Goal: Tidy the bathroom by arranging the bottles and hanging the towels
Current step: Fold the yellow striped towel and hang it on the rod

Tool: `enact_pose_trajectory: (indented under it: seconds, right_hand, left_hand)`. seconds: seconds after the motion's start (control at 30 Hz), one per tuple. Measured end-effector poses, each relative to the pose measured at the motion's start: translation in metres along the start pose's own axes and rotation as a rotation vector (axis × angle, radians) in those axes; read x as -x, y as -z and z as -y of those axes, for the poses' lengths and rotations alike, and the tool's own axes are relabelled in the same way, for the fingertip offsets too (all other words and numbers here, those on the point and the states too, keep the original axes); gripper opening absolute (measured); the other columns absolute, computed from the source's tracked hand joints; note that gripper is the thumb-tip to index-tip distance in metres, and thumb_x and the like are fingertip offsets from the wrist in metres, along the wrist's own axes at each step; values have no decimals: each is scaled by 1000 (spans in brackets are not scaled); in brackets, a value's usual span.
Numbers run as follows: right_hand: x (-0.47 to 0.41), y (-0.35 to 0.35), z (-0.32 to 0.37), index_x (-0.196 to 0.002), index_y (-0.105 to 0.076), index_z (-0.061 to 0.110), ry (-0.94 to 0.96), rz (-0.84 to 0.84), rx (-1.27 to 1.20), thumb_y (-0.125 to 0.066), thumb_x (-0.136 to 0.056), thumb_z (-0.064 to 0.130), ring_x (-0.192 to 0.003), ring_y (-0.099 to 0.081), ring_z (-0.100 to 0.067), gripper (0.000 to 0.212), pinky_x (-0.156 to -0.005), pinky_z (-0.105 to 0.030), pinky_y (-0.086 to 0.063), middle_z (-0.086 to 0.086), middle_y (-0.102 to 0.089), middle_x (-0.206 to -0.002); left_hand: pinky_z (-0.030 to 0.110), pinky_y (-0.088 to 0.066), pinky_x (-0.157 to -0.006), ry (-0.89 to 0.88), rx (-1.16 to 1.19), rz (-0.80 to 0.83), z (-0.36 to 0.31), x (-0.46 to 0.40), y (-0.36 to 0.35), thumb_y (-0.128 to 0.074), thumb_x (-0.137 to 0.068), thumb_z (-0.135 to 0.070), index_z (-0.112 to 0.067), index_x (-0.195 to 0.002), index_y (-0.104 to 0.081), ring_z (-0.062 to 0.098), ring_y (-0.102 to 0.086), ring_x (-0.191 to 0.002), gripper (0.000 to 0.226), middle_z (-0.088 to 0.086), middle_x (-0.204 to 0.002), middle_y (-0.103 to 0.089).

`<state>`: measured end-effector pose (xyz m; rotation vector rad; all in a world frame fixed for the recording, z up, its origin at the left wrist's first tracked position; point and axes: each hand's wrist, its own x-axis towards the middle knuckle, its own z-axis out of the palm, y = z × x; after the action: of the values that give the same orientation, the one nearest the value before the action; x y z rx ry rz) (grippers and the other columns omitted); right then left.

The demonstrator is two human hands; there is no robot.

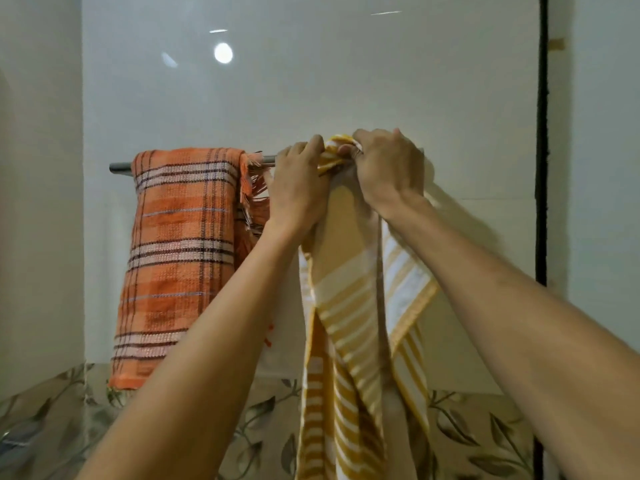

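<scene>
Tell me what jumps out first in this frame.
Two bare forearms reach up the middle: the left hand and right hand both grip a bunched yellow striped towel at the towel bar, its length hanging down between the arms. To the left, an orange plaid towel is already draped over the same bar. Behind is a pale glossy wall with a light glare.
</scene>
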<state>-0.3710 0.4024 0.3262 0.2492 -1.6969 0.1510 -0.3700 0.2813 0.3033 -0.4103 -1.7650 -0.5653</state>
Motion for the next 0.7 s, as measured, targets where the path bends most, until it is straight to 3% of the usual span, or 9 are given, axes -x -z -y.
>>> enact_pose_trajectory:
  seconds: [0.13, 0.2, 0.27, 0.4, 0.47, 0.53, 0.6, 0.7]
  right_hand:
    - [10, 15, -7, -93, -63, 9, 120, -63, -69, -40, -94, 17, -89, -58, -34, 24, -85, -36, -41, -14, -67, -89]
    - [21, 19, -16, -97, -62, 11, 158, -3, -111, -40, -95, 21, -94, -60, -35, 25, -74, -37, -40, -15, -68, -94]
    - [32, 25, -26, -103, -63, 13, 199, 125, -179, -39, -96, 33, -99, -61, -36, 31, -71, -38, -42, -17, -68, -103]
    - [47, 36, -40, -96, -65, 13, 298, 254, -280, -34, -96, 50, -99, -61, -33, 48, -82, -38, -43, -15, -68, -103]
    - [54, 41, -47, -79, -61, 16, 303, 321, -389, -33, -95, 54, -88, -60, -30, 50, -73, -36, -39, -13, -67, -91]
    - [63, 45, -55, -61, -44, 18, 283, 392, -506, -34, -94, 56, -71, -51, -23, 51, -62, -31, -31, -4, -55, -69]
    - [74, 48, -65, -54, -36, 22, 265, 430, -624, -36, -93, 56, -59, -43, -16, 52, -54, -30, -26, 5, -43, -57]
    - [91, 53, -76, -53, -39, 25, 232, 454, -773, -39, -92, 57, -53, -41, -6, 51, -48, -24, -26, 8, -43, -55]
  left_hand:
    - [44, -46, -74, -26, 19, -46, -14, 11, 7, -55, -85, -21, -8, -91, -52, 32, -57, -88, 15, 14, -96, -62]
    - [24, -45, -65, -19, 159, -9, -21, 26, 11, -56, -78, -29, -23, -80, -49, 10, -57, -77, 9, -4, -82, -60]
    - [5, -38, -58, 24, 241, 17, -27, 44, 7, -62, -76, -29, -34, -75, -43, -13, -52, -68, 20, -19, -75, -51]
    - [19, -43, -55, 199, 338, 34, -30, 81, -12, -60, -85, -10, -28, -91, -42, 0, -54, -66, 26, -10, -79, -52]
    - [16, -47, -58, 223, 407, 48, -34, 97, -17, -55, -87, -2, -25, -104, -42, -4, -57, -71, 32, -8, -87, -51]
    - [8, -47, -59, 256, 445, 66, -40, 112, -18, -53, -88, 3, -27, -116, -37, -13, -58, -73, 44, -9, -93, -52]
    - [7, -48, -59, 327, 464, 81, -49, 125, -21, -52, -90, 0, -28, -125, -31, -15, -59, -76, 50, -10, -99, -52]
    - [9, -51, -63, 406, 488, 69, -66, 143, -21, -54, -91, -5, -29, -128, -29, -14, -62, -80, 50, -10, -105, -52]
